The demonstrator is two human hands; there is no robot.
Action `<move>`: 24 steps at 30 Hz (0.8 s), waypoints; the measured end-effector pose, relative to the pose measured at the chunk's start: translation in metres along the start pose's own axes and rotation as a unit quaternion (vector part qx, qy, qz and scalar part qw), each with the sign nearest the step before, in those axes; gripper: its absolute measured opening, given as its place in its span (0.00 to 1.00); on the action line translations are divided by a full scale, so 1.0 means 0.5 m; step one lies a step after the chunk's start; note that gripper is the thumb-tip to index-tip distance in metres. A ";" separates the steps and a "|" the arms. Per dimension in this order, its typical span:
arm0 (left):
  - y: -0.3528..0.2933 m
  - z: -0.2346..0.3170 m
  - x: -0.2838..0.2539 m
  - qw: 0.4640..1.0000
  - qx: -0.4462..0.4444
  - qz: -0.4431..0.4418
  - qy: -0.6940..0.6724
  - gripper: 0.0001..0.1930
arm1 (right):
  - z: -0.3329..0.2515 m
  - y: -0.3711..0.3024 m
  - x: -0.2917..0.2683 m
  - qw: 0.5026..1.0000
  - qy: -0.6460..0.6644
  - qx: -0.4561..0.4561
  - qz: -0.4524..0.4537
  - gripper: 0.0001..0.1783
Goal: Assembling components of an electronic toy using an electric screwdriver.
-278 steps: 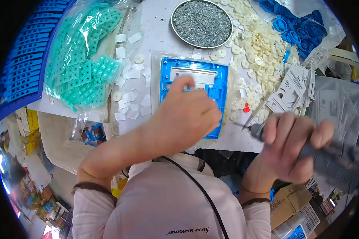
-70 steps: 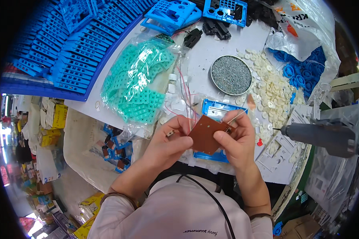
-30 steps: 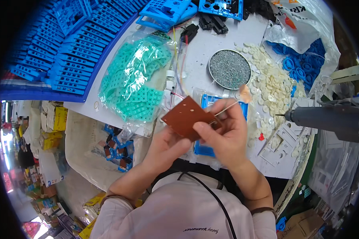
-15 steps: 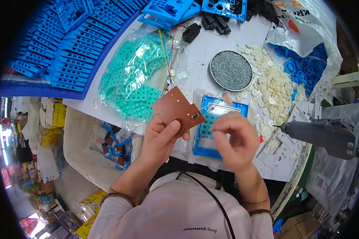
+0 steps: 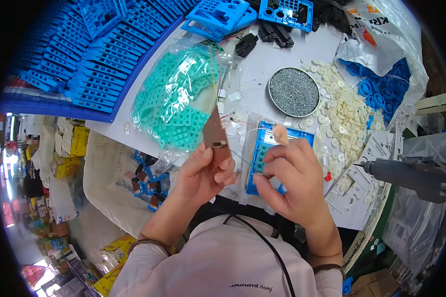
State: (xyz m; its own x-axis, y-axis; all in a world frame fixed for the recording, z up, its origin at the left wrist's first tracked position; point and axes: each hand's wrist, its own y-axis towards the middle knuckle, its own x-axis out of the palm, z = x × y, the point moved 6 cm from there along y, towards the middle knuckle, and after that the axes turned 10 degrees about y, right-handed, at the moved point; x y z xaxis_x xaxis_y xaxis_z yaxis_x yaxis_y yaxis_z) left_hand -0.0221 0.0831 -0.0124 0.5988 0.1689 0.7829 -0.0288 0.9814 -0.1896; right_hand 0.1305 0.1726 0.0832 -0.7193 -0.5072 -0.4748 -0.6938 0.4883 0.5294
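Note:
My left hand [image 5: 201, 171] grips a brown circuit board [image 5: 216, 133] between thumb and fingers, its face turned nearly edge-on. Thin coloured wires run from the board's upper end. Over a blue plastic casing [image 5: 250, 187] hovers my right hand [image 5: 295, 180], fingers bent and thumb apart, with nothing visible between them. One raised finger of it has a beige wrapped-looking tip [image 5: 280, 134]. In the casing lies a green rubber key pad [image 5: 260, 157], partly hidden by that hand. A pale wire crosses from the board's side toward the casing.
A bag of green key pads [image 5: 176, 99] lies left of a round tin of small screws [image 5: 294, 92]. White discs [image 5: 339, 123] spread to the right, near a grey electric screwdriver [image 5: 406, 178]. Blue casings [image 5: 99, 74] are stacked far left; a bin [image 5: 109, 193] holds assembled pieces.
My left hand has turned the board from its broad brown face to nearly edge-on. My right hand has lowered slightly, its thumb and fingers spreading. The whole view has shifted slightly.

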 end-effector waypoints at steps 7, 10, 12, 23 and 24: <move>-0.012 -0.017 0.006 0.973 -0.067 -0.136 -0.173 0.12 | 0.028 0.010 0.038 0.996 0.070 0.050 0.007 0.15; -0.015 -0.020 0.007 0.969 -0.073 -0.140 -0.191 0.12 | 0.022 0.029 0.046 0.996 0.085 0.038 0.015 0.17; -0.019 -0.024 -0.001 0.973 -0.085 -0.118 -0.180 0.12 | 0.023 0.038 0.062 0.997 0.078 0.004 0.025 0.18; -0.012 0.008 -0.023 0.998 0.067 -0.006 -0.003 0.12 | 0.029 0.026 0.063 0.997 0.068 0.005 0.041 0.10; -0.012 0.021 -0.029 0.993 0.108 0.018 0.042 0.13 | 0.021 0.005 0.061 0.993 0.090 0.080 0.001 0.10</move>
State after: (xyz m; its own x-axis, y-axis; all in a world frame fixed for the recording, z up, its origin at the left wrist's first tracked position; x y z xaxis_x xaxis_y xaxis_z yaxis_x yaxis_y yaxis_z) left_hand -0.0392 0.0759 -0.0163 0.6586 0.2047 0.7241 -0.2166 0.9731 -0.0782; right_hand 0.1063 0.1658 0.0627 -0.7117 -0.6185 -0.3331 -0.7003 0.5879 0.4048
